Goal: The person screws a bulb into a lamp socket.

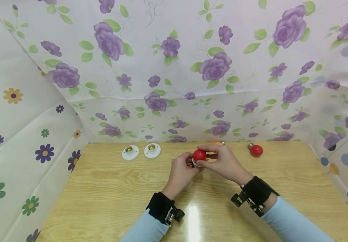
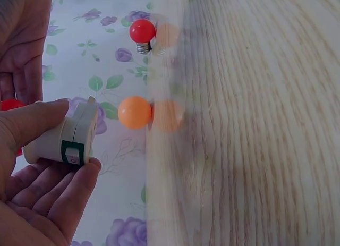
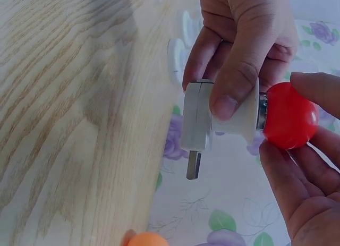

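My left hand (image 1: 181,170) grips a white plug-in lamp socket (image 3: 197,118), its thumb on one side and fingers on the other. A metal plug pin points down from the socket in the right wrist view, and a small switch (image 2: 73,153) with a green surround shows in the left wrist view. With thumb and fingers my right hand (image 1: 226,163) holds a red light bulb (image 3: 290,116) at the socket's mouth. A strip of the bulb's metal base is visible between the red globe and the white rim; the rest is hidden inside. Both hands are above the table.
Two round white lamp holders (image 1: 130,152) (image 1: 152,151) lie at the table's back left. Another red bulb (image 1: 257,150) lies at the back right. An orange bulb (image 2: 135,112) sits near the back edge, partly behind my right hand in the head view. Flowered cloth hangs behind the wooden table (image 1: 110,198).
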The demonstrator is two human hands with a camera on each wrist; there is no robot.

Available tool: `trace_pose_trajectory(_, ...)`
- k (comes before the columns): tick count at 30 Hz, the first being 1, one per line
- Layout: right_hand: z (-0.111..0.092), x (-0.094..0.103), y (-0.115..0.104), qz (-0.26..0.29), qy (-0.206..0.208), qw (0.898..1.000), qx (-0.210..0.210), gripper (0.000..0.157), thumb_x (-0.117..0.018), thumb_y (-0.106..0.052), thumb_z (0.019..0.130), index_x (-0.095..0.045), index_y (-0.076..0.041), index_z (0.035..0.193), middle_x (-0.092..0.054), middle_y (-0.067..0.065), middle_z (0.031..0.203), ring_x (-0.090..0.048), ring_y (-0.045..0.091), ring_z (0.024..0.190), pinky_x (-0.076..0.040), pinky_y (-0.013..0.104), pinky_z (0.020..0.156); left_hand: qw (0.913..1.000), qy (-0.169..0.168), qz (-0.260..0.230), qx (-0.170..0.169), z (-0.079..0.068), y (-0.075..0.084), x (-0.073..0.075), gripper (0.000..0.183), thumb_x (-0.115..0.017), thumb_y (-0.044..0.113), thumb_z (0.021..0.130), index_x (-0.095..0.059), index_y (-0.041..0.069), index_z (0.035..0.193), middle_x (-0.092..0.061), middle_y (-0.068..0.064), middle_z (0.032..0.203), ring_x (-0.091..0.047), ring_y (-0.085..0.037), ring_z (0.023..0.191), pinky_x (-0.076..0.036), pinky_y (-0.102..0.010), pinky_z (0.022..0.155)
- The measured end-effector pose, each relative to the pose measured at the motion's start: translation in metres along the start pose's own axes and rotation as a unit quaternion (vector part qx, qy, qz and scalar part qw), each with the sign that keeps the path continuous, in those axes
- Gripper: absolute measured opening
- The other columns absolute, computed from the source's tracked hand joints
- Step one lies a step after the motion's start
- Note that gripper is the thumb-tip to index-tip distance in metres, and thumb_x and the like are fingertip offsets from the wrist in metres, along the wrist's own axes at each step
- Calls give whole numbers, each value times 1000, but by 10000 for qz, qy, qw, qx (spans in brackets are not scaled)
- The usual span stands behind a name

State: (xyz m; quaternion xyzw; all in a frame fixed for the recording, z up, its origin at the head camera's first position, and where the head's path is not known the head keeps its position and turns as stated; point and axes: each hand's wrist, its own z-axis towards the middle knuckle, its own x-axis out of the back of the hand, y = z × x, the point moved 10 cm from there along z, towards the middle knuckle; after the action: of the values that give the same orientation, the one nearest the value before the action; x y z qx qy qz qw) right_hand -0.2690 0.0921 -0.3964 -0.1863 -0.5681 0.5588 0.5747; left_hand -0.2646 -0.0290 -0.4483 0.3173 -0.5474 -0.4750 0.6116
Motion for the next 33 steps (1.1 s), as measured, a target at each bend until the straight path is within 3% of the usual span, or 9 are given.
trace_pose_trajectory(12,-1,4,2,-221,375,9990,-84,43,-79,-32,73,-64,-23,113,-59,-7,110,-59,10,93,-51,34,73,10000,18,-73,14,0,-1,-1,32,-78,19,74,-62,13,101,-62,8,87,-60,-4,80,-49,-22,69)
trace_pose_trajectory(17,-1,7,3,-445,394,9982,-36,54,-77,-39,73,-59,-24,122,-56,-4,120,-57,10,100,-49,31,78,10000,40,-15,-79,0,1,0,31,-77,21,75,-62,14,101,-62,7,88,-60,-4,80,-49,-22,68)
trace_pose_trajectory(24,2,6,-4,-387,-12,9985,391,60,-71,-37,81,-47,-22,134,-44,-3,137,-41,14,123,-42,39,91,9998,71,83,-135,3,1,3,34,-79,21,73,-62,13,102,-62,5,88,-60,-5,80,-49,-22,68)
trace_pose_trajectory(28,3,0,-4,-138,-355,9982,461,57,-69,-29,84,-47,-19,135,-44,-4,136,-40,15,124,-40,38,93,10000,28,-10,-52,3,-1,3,34,-79,20,73,-63,13,102,-62,6,88,-60,-5,81,-49,-22,69)
trace_pose_trajectory(33,3,-5,-4,43,-463,9982,380,50,-69,-18,84,-51,-14,131,-49,-3,130,-46,16,118,-41,35,91,10000,-8,-26,8,4,-2,2,34,-78,19,74,-63,13,103,-62,6,90,-60,-4,82,-49,-21,69)
